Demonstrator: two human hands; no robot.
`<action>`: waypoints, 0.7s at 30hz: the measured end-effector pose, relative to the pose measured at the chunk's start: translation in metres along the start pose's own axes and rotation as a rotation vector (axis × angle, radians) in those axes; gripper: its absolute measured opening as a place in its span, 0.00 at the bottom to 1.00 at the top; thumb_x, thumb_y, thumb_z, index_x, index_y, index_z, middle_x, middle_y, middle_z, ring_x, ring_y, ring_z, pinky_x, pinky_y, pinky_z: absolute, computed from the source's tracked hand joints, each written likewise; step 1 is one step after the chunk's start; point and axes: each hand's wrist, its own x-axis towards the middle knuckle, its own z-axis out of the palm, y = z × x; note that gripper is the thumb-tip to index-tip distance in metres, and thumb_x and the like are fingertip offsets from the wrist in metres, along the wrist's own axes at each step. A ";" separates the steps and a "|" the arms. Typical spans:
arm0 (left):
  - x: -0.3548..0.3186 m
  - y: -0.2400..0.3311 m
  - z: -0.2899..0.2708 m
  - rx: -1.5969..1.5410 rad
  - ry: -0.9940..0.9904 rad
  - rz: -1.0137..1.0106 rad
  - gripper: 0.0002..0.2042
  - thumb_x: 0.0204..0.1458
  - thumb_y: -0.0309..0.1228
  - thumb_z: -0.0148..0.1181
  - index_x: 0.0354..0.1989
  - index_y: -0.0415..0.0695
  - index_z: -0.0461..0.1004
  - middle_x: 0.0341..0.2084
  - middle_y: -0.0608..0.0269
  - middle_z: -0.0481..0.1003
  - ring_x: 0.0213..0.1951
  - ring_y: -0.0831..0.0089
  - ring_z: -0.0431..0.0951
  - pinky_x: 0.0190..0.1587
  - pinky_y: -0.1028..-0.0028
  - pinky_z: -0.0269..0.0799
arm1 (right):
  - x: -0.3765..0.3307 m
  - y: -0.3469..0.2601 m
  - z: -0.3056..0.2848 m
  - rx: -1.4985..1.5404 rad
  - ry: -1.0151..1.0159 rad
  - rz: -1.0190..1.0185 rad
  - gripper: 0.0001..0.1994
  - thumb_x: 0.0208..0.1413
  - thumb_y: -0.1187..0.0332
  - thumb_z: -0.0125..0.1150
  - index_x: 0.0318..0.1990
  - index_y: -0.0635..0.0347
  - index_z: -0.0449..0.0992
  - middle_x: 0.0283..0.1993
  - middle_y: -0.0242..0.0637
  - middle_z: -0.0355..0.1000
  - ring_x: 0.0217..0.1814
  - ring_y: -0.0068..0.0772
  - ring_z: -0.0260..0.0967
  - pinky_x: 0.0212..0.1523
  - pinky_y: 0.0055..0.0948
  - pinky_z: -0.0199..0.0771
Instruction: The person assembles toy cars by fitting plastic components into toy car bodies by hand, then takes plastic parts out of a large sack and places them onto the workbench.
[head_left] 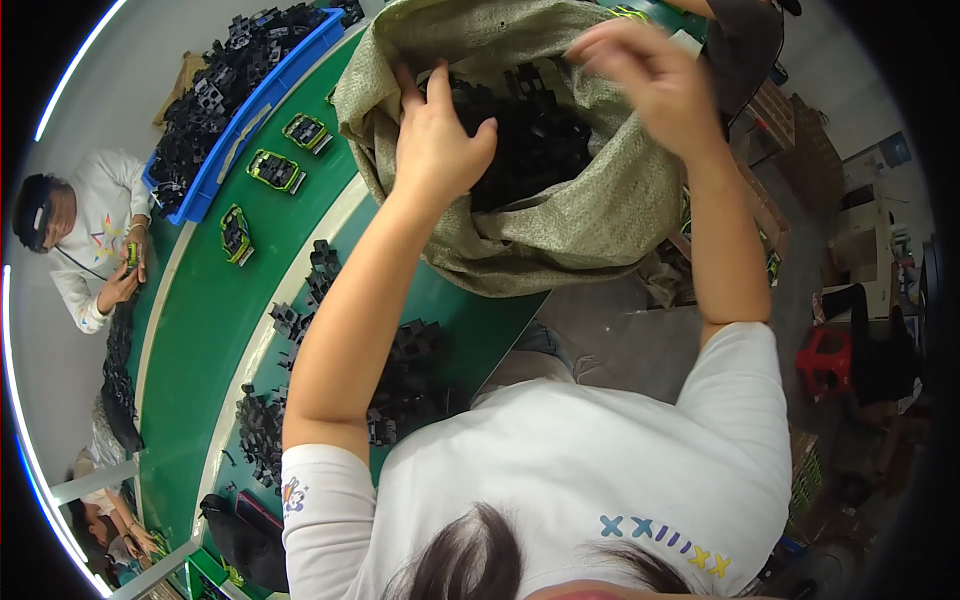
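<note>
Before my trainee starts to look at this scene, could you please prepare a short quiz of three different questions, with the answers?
1. Multiple choice: What colour are the parts inside the woven sack?
A) Red
B) Black
C) White
2. True or false: The blue bin stands at the lower right of the picture.
3. Short answer: Which of the wearer's hands looks blurred?

Key:
1. B.
2. False; the blue bin is at the upper left.
3. The right hand.
</note>
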 end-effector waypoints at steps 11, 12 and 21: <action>-0.014 0.018 -0.004 0.453 -0.626 -0.144 0.46 0.30 0.49 0.75 0.62 0.46 0.63 0.62 0.33 0.56 0.63 0.44 0.60 0.60 0.58 0.65 | -0.002 0.052 0.008 -0.519 -0.679 0.587 0.47 0.41 0.36 0.65 0.56 0.75 0.67 0.58 0.59 0.66 0.62 0.48 0.65 0.62 0.35 0.62; -0.013 0.020 0.001 0.498 -0.694 -0.104 0.44 0.32 0.46 0.74 0.63 0.48 0.62 0.63 0.35 0.54 0.64 0.44 0.59 0.60 0.57 0.65 | -0.006 0.047 0.004 -0.478 -0.759 0.607 0.52 0.38 0.35 0.67 0.59 0.76 0.64 0.61 0.61 0.63 0.65 0.49 0.62 0.65 0.34 0.60; -0.016 0.004 0.030 0.537 -0.681 -0.088 0.41 0.33 0.33 0.73 0.62 0.52 0.63 0.67 0.42 0.49 0.63 0.42 0.58 0.55 0.56 0.72 | -0.017 0.053 0.041 -0.706 -0.829 0.543 0.56 0.29 0.46 0.77 0.65 0.69 0.56 0.57 0.59 0.67 0.61 0.53 0.64 0.60 0.36 0.64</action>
